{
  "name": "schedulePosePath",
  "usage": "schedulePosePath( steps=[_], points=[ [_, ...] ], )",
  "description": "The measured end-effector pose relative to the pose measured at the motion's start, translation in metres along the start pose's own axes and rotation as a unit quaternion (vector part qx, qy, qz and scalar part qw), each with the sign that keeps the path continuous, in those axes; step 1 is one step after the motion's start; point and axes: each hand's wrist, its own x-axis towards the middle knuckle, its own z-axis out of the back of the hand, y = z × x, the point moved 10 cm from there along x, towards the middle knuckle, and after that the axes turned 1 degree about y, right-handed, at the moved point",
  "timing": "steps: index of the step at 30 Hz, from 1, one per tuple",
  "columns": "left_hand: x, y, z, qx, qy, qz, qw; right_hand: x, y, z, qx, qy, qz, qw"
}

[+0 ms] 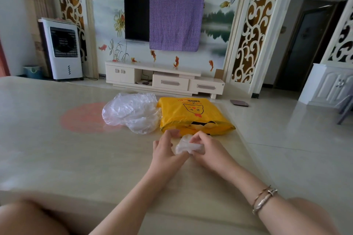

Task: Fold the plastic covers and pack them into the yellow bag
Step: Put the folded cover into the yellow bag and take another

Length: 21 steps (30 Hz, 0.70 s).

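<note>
A yellow bag [193, 114] with a cartoon face lies flat on the beige table [76, 158], its mouth toward me. To its left sits a loose heap of clear plastic covers [131, 112]. In front of the bag, a small bunched plastic cover [184, 146] is between my hands. My right hand [208, 150] grips it with fingers curled round it. My left hand [166, 149] touches its left side, fingertips reaching toward the bag's mouth.
The table's right edge runs diagonally just right of the bag, with tiled floor beyond. A pink round patch [82, 118] marks the tabletop left of the heap. A TV cabinet [164, 80] and white air cooler [62, 49] stand far behind.
</note>
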Motion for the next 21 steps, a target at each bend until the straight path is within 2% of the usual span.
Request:
schedulePosePath(
  steps=[4,10,17,21],
  points=[
    [0.002,0.002,-0.005,0.050,0.021,-0.009,0.998,-0.004,-0.003,0.005,0.058,0.021,-0.013,0.998],
    [0.008,0.011,0.000,0.089,-0.026,-0.008,0.996,-0.005,-0.011,0.006,0.116,0.020,-0.025,0.993],
    [0.020,0.031,-0.005,0.120,-0.031,0.113,0.986,0.008,-0.037,-0.005,0.158,-0.031,-0.109,0.981],
    [0.025,0.032,-0.003,0.156,-0.044,0.147,0.976,0.012,-0.042,-0.006,0.140,-0.060,-0.140,0.978]
  ],
)
